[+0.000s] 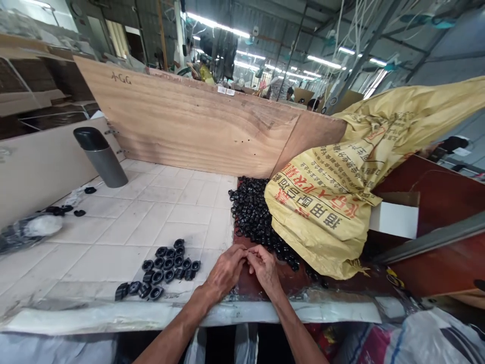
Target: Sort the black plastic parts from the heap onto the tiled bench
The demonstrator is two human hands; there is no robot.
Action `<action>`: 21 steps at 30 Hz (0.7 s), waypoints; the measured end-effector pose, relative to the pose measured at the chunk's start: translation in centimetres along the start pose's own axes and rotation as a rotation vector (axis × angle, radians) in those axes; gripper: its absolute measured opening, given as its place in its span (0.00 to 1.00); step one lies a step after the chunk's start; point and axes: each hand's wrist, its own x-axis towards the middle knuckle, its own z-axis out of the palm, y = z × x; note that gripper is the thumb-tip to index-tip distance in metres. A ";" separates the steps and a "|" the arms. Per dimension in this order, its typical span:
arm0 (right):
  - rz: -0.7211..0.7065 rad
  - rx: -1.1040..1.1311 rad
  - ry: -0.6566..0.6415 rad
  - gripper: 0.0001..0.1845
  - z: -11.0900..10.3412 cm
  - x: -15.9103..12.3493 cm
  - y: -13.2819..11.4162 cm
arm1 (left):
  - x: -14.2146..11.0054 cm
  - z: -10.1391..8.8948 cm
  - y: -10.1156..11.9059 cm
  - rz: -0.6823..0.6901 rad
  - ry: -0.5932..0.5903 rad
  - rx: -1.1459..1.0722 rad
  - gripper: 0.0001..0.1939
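Note:
My left hand [226, 269] and my right hand [264, 267] meet near the front edge of the table, fingertips pinched together. Whatever they may hold is hidden behind the fingers. Just beyond them spreads a heap of small black plastic parts [252, 212], on a dark red surface. Left of my hands, a loose group of black ring-shaped caps [168, 263] sits on the pale table [109, 258], several with their hollow side up. Beside the heap, a yellow woven sack [322, 202] with red and black print leans over the parts.
A wooden board [197, 121] walls off the back of the table. A grey bottle with a black lid [101, 156] stands at the back left. At the left edge lies a clear plastic bag [30, 232]. A white box [394, 219] is right of the sack.

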 end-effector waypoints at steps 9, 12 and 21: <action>-0.027 -0.239 0.414 0.12 0.1 0.5 2.5 | -4.3 -8.0 0.3 -0.067 0.008 0.935 0.08; -0.077 -0.437 0.414 0.21 0.4 0.8 2.7 | -1.7 -6.9 0.3 -0.072 0.077 0.848 0.06; -0.175 -0.568 0.320 0.05 0.6 0.5 2.9 | 4.5 0.7 -3.0 -0.117 0.063 0.540 0.10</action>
